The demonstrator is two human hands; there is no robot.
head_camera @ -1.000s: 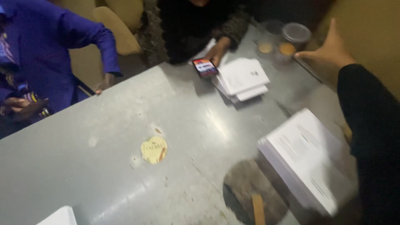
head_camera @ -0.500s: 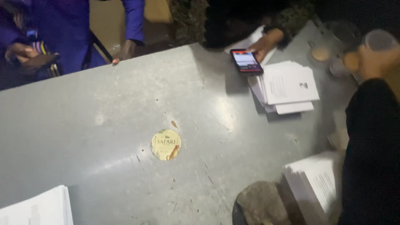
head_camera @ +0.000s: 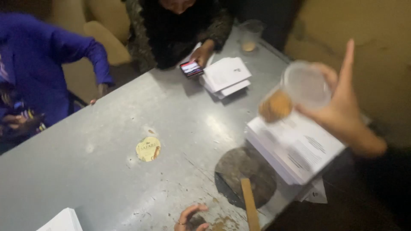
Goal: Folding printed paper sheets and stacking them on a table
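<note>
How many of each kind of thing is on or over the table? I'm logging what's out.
Paper stacks: 3
Clear plastic cups: 2
Phone: 1
Round yellow sticker: 1
Wooden stick: 1
Total: 8

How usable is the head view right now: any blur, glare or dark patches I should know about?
Head view: the right hand and the clear plastic cup it holds are motion-smeared; the grey table shows a bright glare patch near its middle; the lower right corner is almost black; the left hand sits cropped at the bottom edge; the paper stack has unreadable print.
</note>
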